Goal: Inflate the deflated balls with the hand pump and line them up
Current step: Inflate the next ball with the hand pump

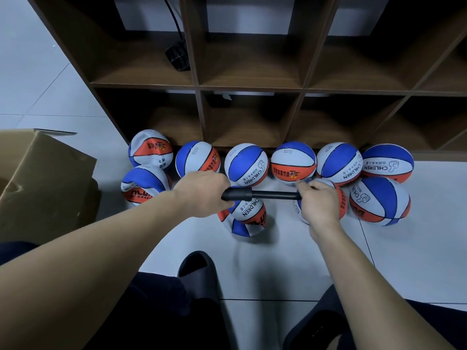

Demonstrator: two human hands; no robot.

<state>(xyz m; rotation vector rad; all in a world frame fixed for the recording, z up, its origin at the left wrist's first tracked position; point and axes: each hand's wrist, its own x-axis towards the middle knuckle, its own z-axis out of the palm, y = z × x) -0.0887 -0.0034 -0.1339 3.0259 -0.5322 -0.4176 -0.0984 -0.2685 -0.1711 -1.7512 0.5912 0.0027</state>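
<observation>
A black hand pump (262, 194) lies level between my hands, its thinner rod drawn out toward the right. My left hand (202, 192) grips the pump's thick end. My right hand (319, 200) grips the other end against a ball (340, 200) that it mostly hides. Under the pump a crumpled, soft ball (246, 218) sits on the floor. Several round blue, white and orange balls stand in a row along the shelf base, such as one in the middle (246, 164). Two dented balls (145, 184) lie at the left.
A dark wooden cubby shelf (252, 87) rises behind the balls, with a black object on a cable (178, 56) in one cubby. An open cardboard box (43, 183) stands at the left. My black slippers (199, 274) and dark trousers fill the near floor of white tiles.
</observation>
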